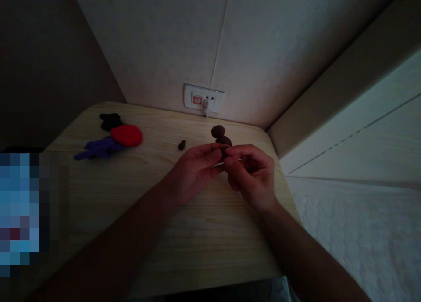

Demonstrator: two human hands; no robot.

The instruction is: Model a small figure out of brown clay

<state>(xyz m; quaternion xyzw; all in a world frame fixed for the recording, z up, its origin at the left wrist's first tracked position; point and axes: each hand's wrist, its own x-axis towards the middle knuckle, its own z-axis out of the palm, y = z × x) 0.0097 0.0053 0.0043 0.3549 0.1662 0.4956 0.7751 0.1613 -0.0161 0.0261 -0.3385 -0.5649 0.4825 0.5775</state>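
Observation:
My left hand [199,167] and my right hand [252,172] meet over the middle of the wooden table. Between their fingertips they pinch a small dark piece of modelling clay [224,153], mostly covered by the fingers. Just beyond the hands stand brown clay lumps [218,131], a rounded one above a wider one that is partly hidden. A smaller dark brown clay bit [182,145] lies on the table to the left of them.
At the table's [158,249] back left sit black clay [111,121], a flat red clay piece [126,135] and purple clay [98,149], touching. A wall socket [204,99] with a plug is behind. White quilted bedding [355,236] lies to the right.

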